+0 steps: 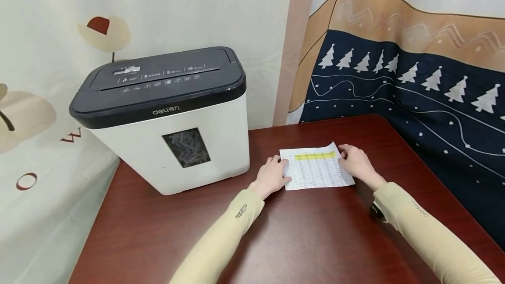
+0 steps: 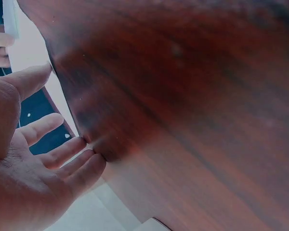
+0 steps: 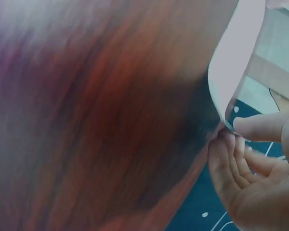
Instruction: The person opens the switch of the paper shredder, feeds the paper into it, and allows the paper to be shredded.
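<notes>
A printed sheet of paper (image 1: 313, 172) with a table of figures and a yellow highlighted row lies on the brown table, its right side curling up. My left hand (image 1: 270, 176) is at the sheet's left edge; in the left wrist view its fingers are spread, the thumb (image 2: 36, 81) right at the paper's edge and the other fingertips on the tabletop. With thumb and fingers, my right hand (image 1: 356, 161) pinches the right edge of the sheet. The right wrist view shows the bent-up paper (image 3: 233, 57) running into that pinch.
A white paper shredder (image 1: 221, 143) with a dark top and slot stands left of the hands, paper strips showing through its window (image 1: 187, 147). The wooden table (image 1: 307, 240) ends near a patterned curtain (image 1: 434, 113) at the right and back.
</notes>
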### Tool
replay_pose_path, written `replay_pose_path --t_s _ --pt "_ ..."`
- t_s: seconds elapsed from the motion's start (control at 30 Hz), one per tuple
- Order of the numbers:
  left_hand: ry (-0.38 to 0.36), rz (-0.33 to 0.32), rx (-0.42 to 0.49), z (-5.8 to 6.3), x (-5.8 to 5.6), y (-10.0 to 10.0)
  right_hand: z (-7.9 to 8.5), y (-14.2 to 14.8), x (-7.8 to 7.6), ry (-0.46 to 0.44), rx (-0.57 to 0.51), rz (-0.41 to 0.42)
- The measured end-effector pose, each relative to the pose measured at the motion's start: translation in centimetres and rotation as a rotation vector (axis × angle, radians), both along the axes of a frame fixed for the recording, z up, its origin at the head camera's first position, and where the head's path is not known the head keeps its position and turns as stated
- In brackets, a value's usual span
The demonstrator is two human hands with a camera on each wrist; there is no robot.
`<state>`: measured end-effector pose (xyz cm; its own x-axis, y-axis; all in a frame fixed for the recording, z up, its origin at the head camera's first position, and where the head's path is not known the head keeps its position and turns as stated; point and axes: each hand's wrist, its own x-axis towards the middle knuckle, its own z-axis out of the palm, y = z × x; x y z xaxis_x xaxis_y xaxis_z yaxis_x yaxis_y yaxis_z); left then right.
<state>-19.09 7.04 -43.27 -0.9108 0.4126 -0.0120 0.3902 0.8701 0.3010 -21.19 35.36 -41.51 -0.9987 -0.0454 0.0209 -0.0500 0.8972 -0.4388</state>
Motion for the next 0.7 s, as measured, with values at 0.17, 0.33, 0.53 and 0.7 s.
replay_pose_path --t_s 0.17,0.33,0.53,0.7 --pt "-0.014 0.006 0.040 -0.3 0.0 -0.4 0.2 0.7 0.3 -0.016 -0.128 -0.002" --pt "-0.054 0.043 0.090 -0.3 0.0 -0.6 0.8 0.9 0.8 -0.081 -0.285 -0.046" --pt "-0.086 0.099 0.219 -0.2 0.0 -0.9 1.4 0.9 1.3 -0.173 -0.473 -0.055" --pt "-0.106 0.186 0.454 -0.1 -0.2 -1.4 1.7 0.8 1.4 -0.201 -0.559 -0.065"
